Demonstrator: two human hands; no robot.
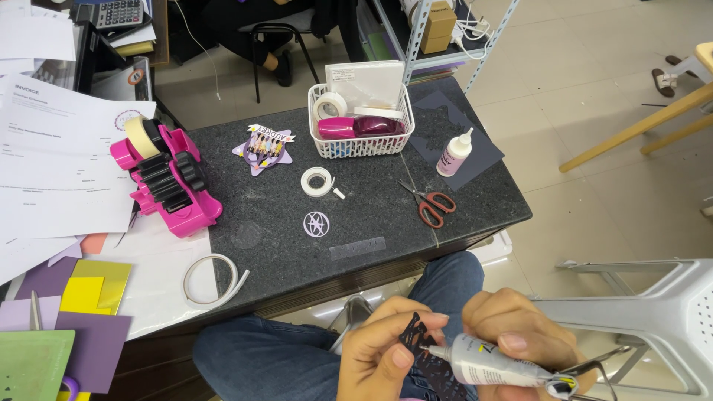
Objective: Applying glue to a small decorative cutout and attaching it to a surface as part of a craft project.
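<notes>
Low in the head view, my left hand [382, 349] pinches a small black paper cutout [417, 336] between thumb and fingers. My right hand [512, 338] grips a grey glue tube [486, 364], its nozzle touching the cutout's edge. Both hands hover over my lap in blue jeans [297, 356], just off the front edge of the dark stone table [282, 245].
On the table: red-handled scissors [429, 202], a white glue bottle [454, 154], a tape roll [317, 181], a small round cutout [316, 223], a star-shaped decoration [264, 147], a white basket [362, 122], a pink tape dispenser [167, 174]. Papers [59, 163] lie left; a white stool [653, 319] stands right.
</notes>
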